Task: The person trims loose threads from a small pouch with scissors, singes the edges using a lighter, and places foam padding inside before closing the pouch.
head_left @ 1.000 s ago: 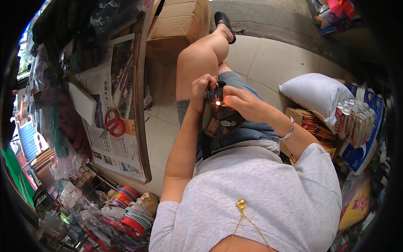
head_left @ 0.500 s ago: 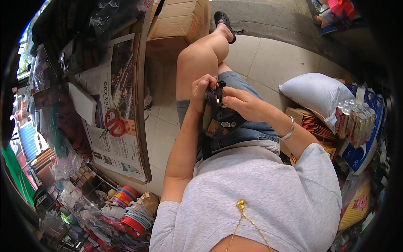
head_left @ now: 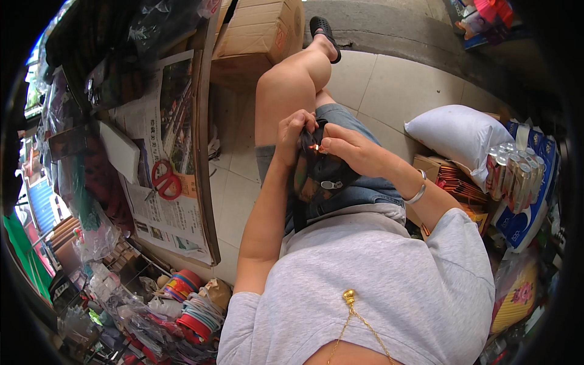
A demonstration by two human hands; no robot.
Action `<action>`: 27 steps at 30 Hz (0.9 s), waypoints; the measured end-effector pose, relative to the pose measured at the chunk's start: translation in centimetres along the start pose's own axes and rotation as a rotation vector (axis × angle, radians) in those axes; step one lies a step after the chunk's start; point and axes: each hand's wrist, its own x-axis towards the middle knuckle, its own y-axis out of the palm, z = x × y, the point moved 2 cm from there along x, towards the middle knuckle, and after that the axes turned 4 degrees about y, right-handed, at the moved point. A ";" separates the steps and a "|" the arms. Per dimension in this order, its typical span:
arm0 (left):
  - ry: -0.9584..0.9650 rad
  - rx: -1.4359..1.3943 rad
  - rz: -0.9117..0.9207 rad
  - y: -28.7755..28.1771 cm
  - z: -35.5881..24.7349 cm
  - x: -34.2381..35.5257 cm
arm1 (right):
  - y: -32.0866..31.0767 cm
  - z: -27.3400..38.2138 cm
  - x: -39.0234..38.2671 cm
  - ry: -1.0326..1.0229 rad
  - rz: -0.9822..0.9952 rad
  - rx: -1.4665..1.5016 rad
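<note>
On my lap lies a small dark bag [head_left: 331, 173] with a patch of camouflage pattern and a pale oval tag or fitting [head_left: 331, 185]. My left hand [head_left: 296, 131] is closed on the bag's upper edge, thumb and fingers pinched together. From the right, my right hand [head_left: 350, 147] meets the same edge with its fingers curled into a pinch. A small bright orange spot [head_left: 316, 147] shows between the hands; what it is I cannot make out. Whatever the right fingertips pinch is hidden by the hand.
At the left stands a newspaper-covered table [head_left: 164, 225] with red-handled scissors [head_left: 166, 180] and a white flat box [head_left: 119, 151]. A cardboard box [head_left: 255, 36] is ahead. On the right are a stuffed white sack [head_left: 456, 137] and shrink-wrapped cans [head_left: 516, 173]. Spools [head_left: 196, 322] crowd the lower left.
Both hands stay at the bag's upper edge, shifting only slightly. The bag's front has changed its folds a little, and the spot between the hands looks more orange.
</note>
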 end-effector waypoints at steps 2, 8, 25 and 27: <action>-0.026 -0.026 0.004 0.4 -0.1 -0.3 | 0.1 -0.3 -0.1 -0.032 -0.033 0.093; -0.027 -0.013 0.019 1.5 -1.2 -1.3 | -1.4 0.3 -1.9 -0.105 -0.049 0.435; 0.019 0.012 0.045 2.5 -1.4 -2.2 | -2.4 2.9 -3.0 -0.042 -0.001 -0.312; -0.020 0.008 0.049 2.6 -1.5 -2.1 | -2.4 2.7 -3.0 -0.052 -0.026 -0.321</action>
